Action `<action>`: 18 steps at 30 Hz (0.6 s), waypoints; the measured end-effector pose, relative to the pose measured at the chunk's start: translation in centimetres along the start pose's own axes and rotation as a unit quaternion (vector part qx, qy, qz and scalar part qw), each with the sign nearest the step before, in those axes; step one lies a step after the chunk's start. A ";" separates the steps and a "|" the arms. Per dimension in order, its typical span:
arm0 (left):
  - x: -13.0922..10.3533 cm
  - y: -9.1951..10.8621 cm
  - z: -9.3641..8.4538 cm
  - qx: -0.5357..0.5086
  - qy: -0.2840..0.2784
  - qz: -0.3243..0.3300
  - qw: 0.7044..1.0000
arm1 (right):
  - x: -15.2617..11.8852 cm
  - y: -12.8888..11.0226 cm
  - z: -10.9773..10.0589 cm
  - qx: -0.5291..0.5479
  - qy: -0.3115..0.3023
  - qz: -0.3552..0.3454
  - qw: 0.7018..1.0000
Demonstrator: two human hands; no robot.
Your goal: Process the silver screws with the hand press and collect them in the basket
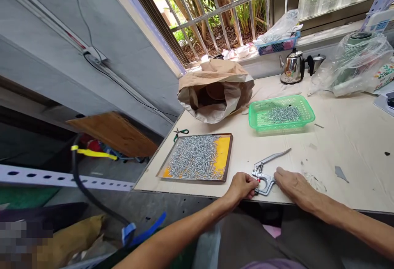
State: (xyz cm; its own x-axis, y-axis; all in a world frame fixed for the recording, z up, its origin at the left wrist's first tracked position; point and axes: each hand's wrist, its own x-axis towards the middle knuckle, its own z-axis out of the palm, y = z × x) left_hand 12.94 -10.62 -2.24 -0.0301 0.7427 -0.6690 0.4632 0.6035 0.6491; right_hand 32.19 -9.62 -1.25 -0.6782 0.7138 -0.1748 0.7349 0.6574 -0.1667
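Observation:
Metal pliers (265, 182) with a C-shaped jaw, a coil spring and a long raised handle lie at the table's front edge. My right hand (292, 182) is closed on the pliers' right side. At the jaw, the fingertips of my left hand (241, 187) are pinched together beside a small red bit; what they hold is too small to make out. Left of that hand, a shallow tray (228, 158) with a yellow bottom holds many small silvery metal pieces (193, 157). A green plastic basket (281, 127) farther back contains more of such pieces (283, 114).
An open brown paper bag (215, 109) stands behind the tray. Green-handled scissors (181, 132) rest by the table's left edge. A steel kettle (292, 67) and a plastic-wrapped green object (357, 61) stand at the back right. A grey scrap (340, 173) lies on the right.

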 end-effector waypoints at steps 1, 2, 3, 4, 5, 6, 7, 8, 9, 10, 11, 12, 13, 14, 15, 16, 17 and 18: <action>0.0 0.1 0.0 0.007 0.001 -0.001 1.000 | -0.1 0.0 0.0 0.000 0.004 0.000 1.000; -0.1 0.1 0.0 0.012 0.002 -0.002 1.000 | -0.1 0.0 0.1 0.002 0.009 0.000 1.000; -0.1 0.2 -0.1 0.015 0.001 -0.002 1.000 | -0.2 0.1 0.1 0.007 0.015 -0.001 1.000; -0.2 0.2 -0.1 0.016 -0.001 -0.001 1.000 | -0.2 0.1 0.2 0.014 0.022 -0.002 1.000; -0.2 0.2 -0.1 0.015 -0.005 0.001 1.000 | -0.3 0.1 0.3 0.022 0.028 -0.004 0.999; -0.2 0.2 -0.2 0.016 -0.009 0.004 1.000 | -0.4 0.1 0.3 0.030 0.034 -0.007 0.999; -0.3 0.1 -0.2 0.019 -0.014 0.006 1.000 | -0.5 0.1 0.3 0.038 0.038 -0.011 0.998; -0.3 0.1 -0.2 0.023 -0.018 0.008 1.000 | -0.6 0.0 0.3 0.044 0.040 -0.015 0.998; -0.2 0.1 -0.2 0.030 -0.021 0.010 0.999 | -0.7 0.0 0.3 0.048 0.040 -0.018 0.998; -0.2 0.0 -0.1 0.039 -0.023 0.011 0.999 | -0.8 -0.1 0.3 0.049 0.038 -0.019 0.998; -0.2 0.0 0.0 0.048 -0.023 0.012 0.999 | -0.9 -0.1 0.3 0.048 0.035 -0.019 0.998; -0.1 -0.1 0.1 0.055 -0.024 0.011 0.998 | -0.9 -0.2 0.2 0.045 0.031 -0.017 0.998; -0.1 -0.2 0.1 0.059 -0.024 0.010 0.998 | -1.0 -0.3 0.2 0.041 0.026 -0.014 0.999; 0.0 -0.2 0.2 0.056 -0.024 0.009 0.998 | -0.9 -0.4 0.2 0.035 0.020 -0.010 0.999; 0.0 -0.3 0.3 0.048 -0.024 0.009 0.999 | -0.9 -0.4 0.1 0.029 0.014 -0.006 0.999; 0.0 -0.4 0.3 0.034 -0.024 0.008 0.999 | -0.8 -0.5 0.1 0.023 0.007 -0.003 1.000; 0.0 -0.4 0.3 0.019 -0.025 0.008 0.999 | -0.8 -0.5 0.0 0.018 0.000 0.001 1.000; -0.1 -0.4 0.3 0.003 -0.025 0.007 1.000 | -0.7 -0.4 0.0 0.014 -0.003 0.004 1.000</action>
State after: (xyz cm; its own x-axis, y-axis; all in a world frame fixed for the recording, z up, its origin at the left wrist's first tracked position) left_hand 13.03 -11.03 -2.59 0.0215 0.7359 -0.6768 0.4687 0.5905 0.6569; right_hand 32.34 -10.41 -1.07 -0.6726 0.7170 -0.1828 0.7397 0.6448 -0.1926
